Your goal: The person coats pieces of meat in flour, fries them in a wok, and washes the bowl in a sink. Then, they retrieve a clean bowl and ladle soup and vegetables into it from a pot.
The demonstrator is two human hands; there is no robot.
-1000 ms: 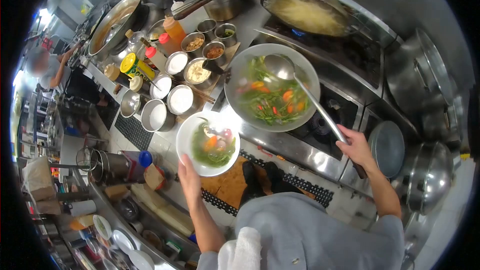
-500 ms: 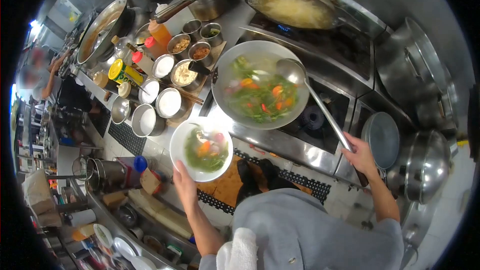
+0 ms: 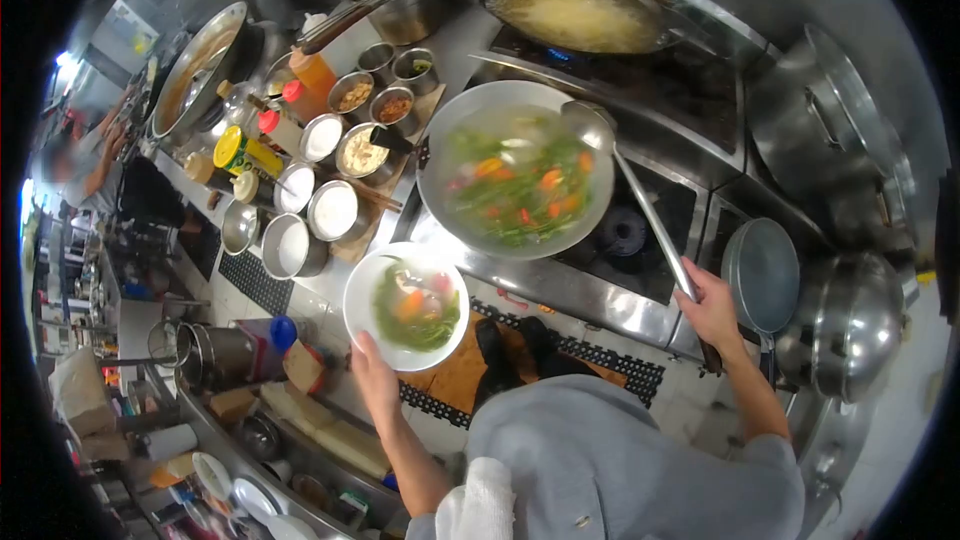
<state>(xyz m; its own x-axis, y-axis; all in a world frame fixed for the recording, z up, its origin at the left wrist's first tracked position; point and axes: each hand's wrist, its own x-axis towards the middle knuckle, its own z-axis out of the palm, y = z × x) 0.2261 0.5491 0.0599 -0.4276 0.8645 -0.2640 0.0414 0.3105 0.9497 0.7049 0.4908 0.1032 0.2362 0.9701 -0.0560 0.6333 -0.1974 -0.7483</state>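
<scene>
My left hand point(image 3: 376, 376) grips the near rim of a white bowl point(image 3: 353, 312), which holds greens and orange and pinkish pieces in broth. My right hand point(image 3: 710, 310) is wrapped round the handle of a long metal ladle point(image 3: 650, 208). The ladle's round head rests at the upper right rim of a large wok point(image 3: 436, 202). Greens, orange pieces and red bits lie in the wok's broth. The bowl is just below and left of the wok, apart from it.
Metal cups of ingredients point(image 3: 332, 210) and squeeze bottles point(image 3: 314, 72) stand left of the wok. Behind it, a pan point(image 3: 580, 10) of yellowish contents sits over a blue flame. Stacked pans point(image 3: 762, 275) are at right. Another person point(image 3: 95, 165) stands far left.
The ladle head has shifted up and right, toward the wok's rim. The bowl in my left hand has moved slightly down and right in view.
</scene>
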